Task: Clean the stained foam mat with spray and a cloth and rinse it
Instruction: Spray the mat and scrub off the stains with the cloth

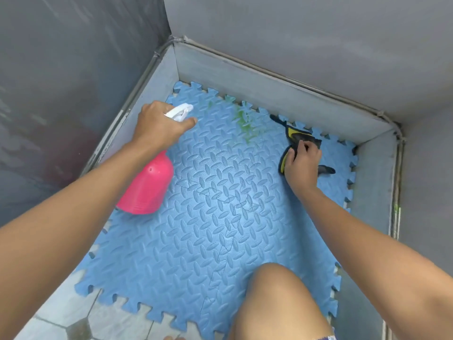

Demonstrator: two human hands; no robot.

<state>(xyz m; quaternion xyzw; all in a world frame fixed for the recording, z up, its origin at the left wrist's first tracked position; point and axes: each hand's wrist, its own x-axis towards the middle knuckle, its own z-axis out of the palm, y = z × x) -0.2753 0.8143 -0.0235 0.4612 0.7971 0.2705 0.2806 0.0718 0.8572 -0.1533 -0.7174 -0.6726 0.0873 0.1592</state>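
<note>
Knee (277, 303) on blue mat (196, 229), L hand (157, 126) gripping pink spray bottle (147, 190), R hand (302, 163) clutching cloth (304, 137), green stain (244, 121) between hands

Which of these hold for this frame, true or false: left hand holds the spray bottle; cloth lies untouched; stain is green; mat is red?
1. The left hand holds the pink spray bottle. True.
2. The cloth lies untouched. False: the right hand is gripping it.
3. The stain near the far edge is green. True.
4. The foam mat is red. False: it is blue.
</note>
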